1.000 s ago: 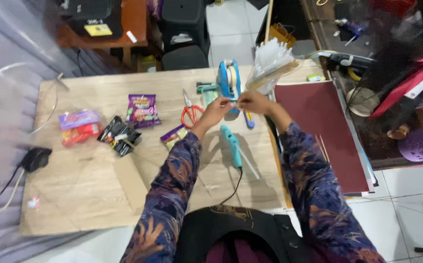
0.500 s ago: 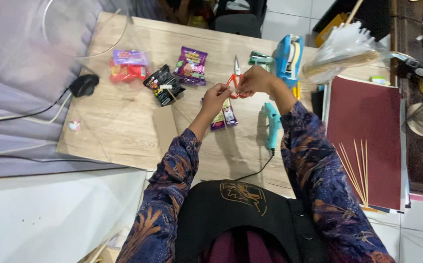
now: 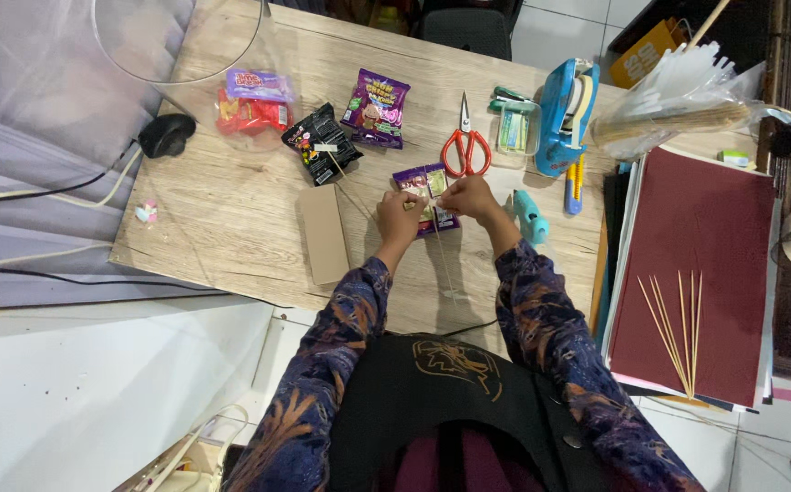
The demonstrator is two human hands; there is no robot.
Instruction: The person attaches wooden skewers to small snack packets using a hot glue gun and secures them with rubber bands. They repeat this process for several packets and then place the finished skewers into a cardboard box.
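My two hands meet over a small purple snack packet [image 3: 421, 185] lying on the wooden table [image 3: 231, 210]. My left hand [image 3: 398, 219] pinches the packet's left edge. My right hand [image 3: 470, 197] pinches the top end of a thin wooden skewer [image 3: 443, 260] against the packet. The skewer runs from the packet towards me. Just beyond my hands lie red-handled scissors [image 3: 464, 148], untouched.
On the table are a teal glue gun [image 3: 530, 215], a blue tape dispenser [image 3: 566, 114], a cardboard strip [image 3: 324, 234], black [image 3: 321, 143], purple [image 3: 377, 107] and red [image 3: 254, 102] snack packets, and a black mouse [image 3: 168, 135]. Maroon paper [image 3: 723, 228] bearing several skewers [image 3: 673, 323] lies at the right, with bagged skewers [image 3: 678, 109] beyond it.
My hands have come from the scissors back to the purple packet near me. The scissors now lie alone on the table. The camera has tilted, so the table sits differently in view.
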